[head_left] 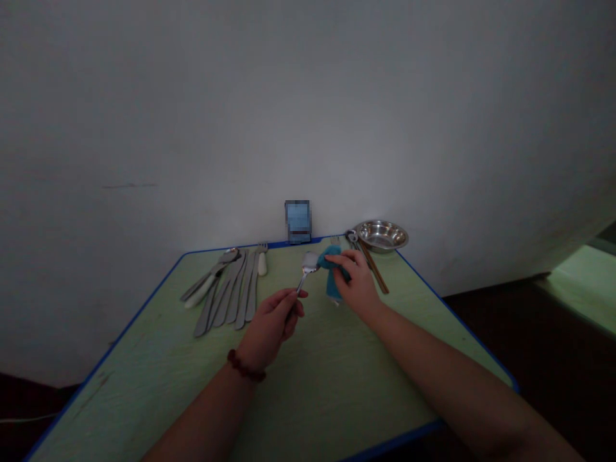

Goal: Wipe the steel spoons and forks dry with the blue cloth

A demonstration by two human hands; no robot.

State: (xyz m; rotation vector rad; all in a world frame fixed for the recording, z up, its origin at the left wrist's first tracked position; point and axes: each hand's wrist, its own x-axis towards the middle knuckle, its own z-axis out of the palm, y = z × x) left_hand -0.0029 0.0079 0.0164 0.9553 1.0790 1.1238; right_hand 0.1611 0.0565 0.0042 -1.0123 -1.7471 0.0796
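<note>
My left hand (276,321) is closed around the handle of a metal spoon (309,261), whose bowl points up and away from me above the table. In my right hand (355,277) is a bunched blue cloth (332,282), pinched between thumb and fingers and partly hanging down. The cloth is right beside the spoon's bowl and seems to meet its right edge. Behind the cloth, the tines of a fork (335,240) show; the rest of it is hidden.
On the left lie several knives (234,298), spoons and a white-handled fork (262,262). A steel bowl (384,236) stands at the back right, near brown chopsticks (374,266) and more spoons (353,236). A phone-like screen (298,221) leans on the wall. The green table (308,398) has blue edging.
</note>
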